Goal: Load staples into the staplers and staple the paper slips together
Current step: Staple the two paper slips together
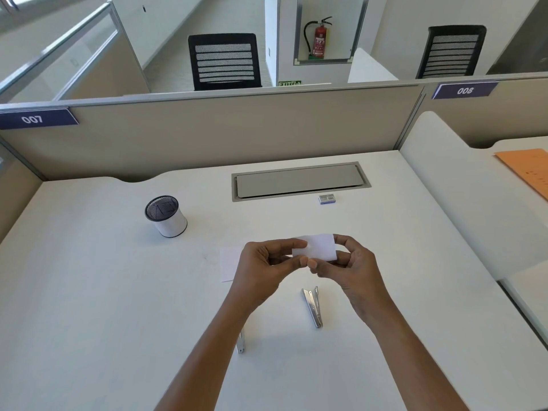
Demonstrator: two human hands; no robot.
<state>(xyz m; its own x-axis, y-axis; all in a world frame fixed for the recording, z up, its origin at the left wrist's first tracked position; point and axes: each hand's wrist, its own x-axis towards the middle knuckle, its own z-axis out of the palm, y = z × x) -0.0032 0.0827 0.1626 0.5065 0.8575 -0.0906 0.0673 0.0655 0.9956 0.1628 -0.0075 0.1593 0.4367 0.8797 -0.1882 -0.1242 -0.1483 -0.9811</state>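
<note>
While one stapler [312,307] is left on the desk [89,292] and a second stapler [240,344] is half hidden by a forearm, paper slips [318,247] are pinched above by the left hand [261,262] and right hand [353,262], probably being aligned. Next, a stapler must be taken.

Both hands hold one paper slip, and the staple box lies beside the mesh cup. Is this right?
No: the head view shows the staple box beside the cable tray, not the mesh cup. Left hand and right hand do hold the paper slip.
</note>
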